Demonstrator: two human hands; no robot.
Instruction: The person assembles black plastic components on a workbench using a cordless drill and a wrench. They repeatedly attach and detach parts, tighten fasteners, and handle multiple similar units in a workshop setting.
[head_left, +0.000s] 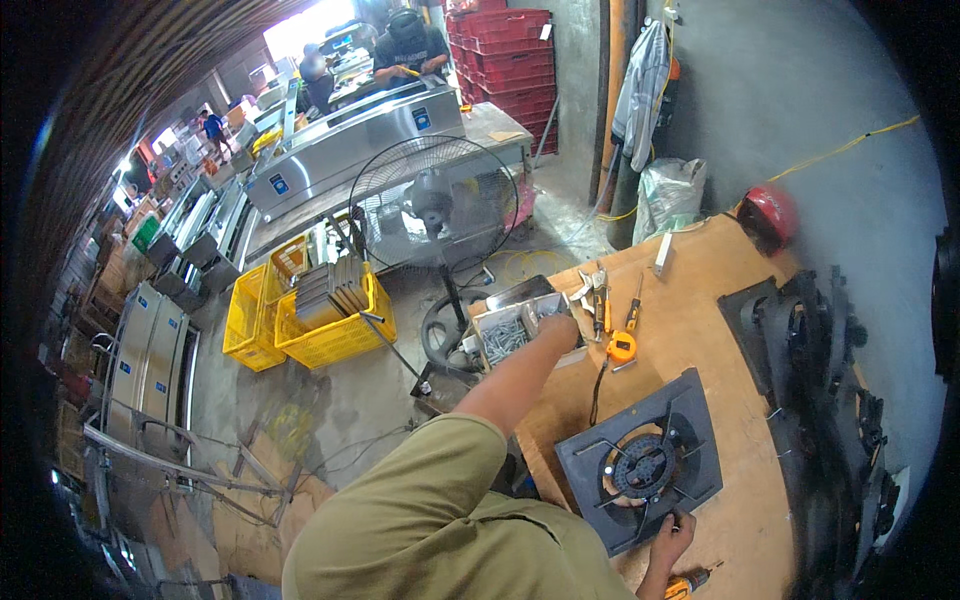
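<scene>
My left hand (556, 328) reaches into the right part of a divided white box (478, 330), which has many loose screws (505, 340) in its left part. Its fingers are down inside, so their grip is hidden. A dark square gas stove (590, 470) with a round burner (642, 465) and pan supports lies on the brown tabletop. At the stove's near edge is my right hand (672, 542), its fingers curled closed; what they hold, if anything, does not show. An orange power drill (686, 584) lies just beside that hand, at the lower edge.
Beyond the stove lie an orange tape measure (621, 347), a screwdriver (634, 308) and pliers (600, 300). Black parts (815, 400) pile along the right side. A red helmet (768, 218) sits at the far corner. A fan (432, 205) and yellow crates (335, 325) stand left.
</scene>
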